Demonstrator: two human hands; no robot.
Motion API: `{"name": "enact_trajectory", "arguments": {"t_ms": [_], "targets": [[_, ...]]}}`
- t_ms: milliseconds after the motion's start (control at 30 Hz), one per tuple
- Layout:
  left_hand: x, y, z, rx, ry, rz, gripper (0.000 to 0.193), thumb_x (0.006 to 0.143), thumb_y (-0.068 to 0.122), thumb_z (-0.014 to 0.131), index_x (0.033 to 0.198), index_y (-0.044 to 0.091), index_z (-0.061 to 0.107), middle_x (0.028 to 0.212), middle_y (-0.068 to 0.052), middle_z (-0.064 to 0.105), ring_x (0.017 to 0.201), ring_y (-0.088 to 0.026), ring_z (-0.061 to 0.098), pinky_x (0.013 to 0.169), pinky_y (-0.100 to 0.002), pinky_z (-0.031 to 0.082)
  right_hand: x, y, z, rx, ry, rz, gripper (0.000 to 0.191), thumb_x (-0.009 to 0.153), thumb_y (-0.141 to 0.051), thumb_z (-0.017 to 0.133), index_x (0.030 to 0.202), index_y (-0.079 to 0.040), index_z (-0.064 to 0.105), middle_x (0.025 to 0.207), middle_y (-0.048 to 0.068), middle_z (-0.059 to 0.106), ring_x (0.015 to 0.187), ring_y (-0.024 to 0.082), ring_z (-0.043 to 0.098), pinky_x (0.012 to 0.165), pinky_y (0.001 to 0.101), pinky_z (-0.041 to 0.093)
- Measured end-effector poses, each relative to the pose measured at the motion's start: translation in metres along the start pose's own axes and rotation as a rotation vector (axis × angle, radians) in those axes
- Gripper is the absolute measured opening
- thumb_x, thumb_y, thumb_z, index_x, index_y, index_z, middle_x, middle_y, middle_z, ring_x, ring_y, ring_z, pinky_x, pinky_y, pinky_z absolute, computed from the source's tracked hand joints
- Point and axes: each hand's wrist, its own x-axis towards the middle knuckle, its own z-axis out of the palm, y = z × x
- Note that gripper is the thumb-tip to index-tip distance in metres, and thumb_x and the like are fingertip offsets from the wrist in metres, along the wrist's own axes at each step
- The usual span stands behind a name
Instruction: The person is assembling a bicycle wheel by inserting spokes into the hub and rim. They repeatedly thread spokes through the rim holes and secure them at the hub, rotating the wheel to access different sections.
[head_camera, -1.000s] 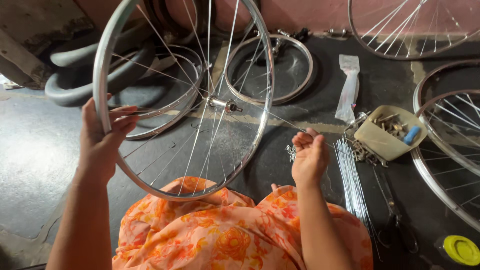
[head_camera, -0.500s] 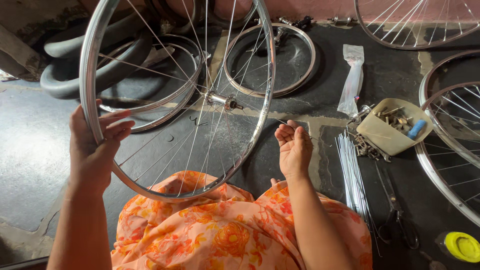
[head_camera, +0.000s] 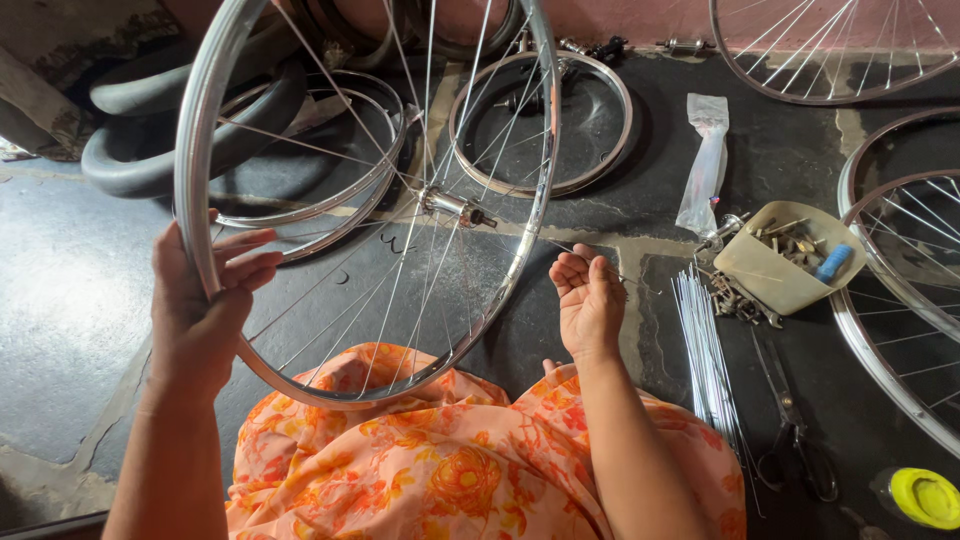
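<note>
Hands apart: left hand (head_camera: 205, 300) grips wheel rim (head_camera: 200, 150); tub (head_camera: 775, 275) holds nipples.

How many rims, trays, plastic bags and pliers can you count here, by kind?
Rims: 6
Tray: 1
Bag: 1
Pliers: 1
Total: 9

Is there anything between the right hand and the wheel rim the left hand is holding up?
Nothing visible. The right hand is open, palm up, just right of the wheel rim, with only bare floor and one loose spoke between them. The left hand grips the rim's opposite side.
</note>
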Motion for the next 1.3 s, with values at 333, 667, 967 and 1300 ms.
{"name": "enact_trajectory", "arguments": {"t_ms": [333,667,967,1300], "targets": [[-0.022,0.027,0.046,0.065,-0.030,0.059,0.080,0.082,-0.021,0.037,0.155,0.006,0.023,0.139,-0.023,0.059,0.123,-0.028,0.066,0.107,-0.039,0.055,0.036,0.008,-0.010,-0.205,0.070,0.066,0.013,0.106,-0.025,0.061,0.106,-0.013,0.065,0.090,0.000,0.065,0.082,0.012,0.063,0.078,0.0318,0.056],[-0.041,0.047,0.075,0.012,-0.110,0.086,0.074,0.086,-0.009,0.058,0.154,0.004,0.030,0.154,-0.019,0.051,0.146,-0.028,0.045,0.124,-0.045,0.031,0.047,0.031,0.040,-0.246,-0.040,0.155,0.012,0.101,-0.020,0.063,0.110,-0.013,0.063,0.100,0.001,0.068,0.092,0.013,0.066,0.085,0.0318,0.054],[0.019,-0.037,0.083,-0.455,-0.074,-0.524,0.064,0.087,0.027,0.073,0.143,0.005,0.050,0.136,-0.014,0.063,0.129,-0.023,0.058,0.111,-0.043,0.043,0.035,0.026,0.039,-0.212,-0.116,0.185,0.020,0.103,-0.004,0.058,0.121,-0.011,0.064,0.109,0.002,0.068,0.101,0.014,0.065,0.094,0.0324,0.054],[0.073,-0.162,0.152,-0.672,0.052,-0.635,0.026,0.099,0.021,0.065,0.123,0.013,0.064,0.100,0.000,0.071,0.088,-0.009,0.066,0.081,-0.026,0.054,0.023,0.033,0.049,-0.190,-0.116,0.214,0.020,0.101,-0.006,0.059,0.120,-0.010,0.062,0.107,0.003,0.069,0.098,0.015,0.067,0.092,0.0333,0.057]]}}
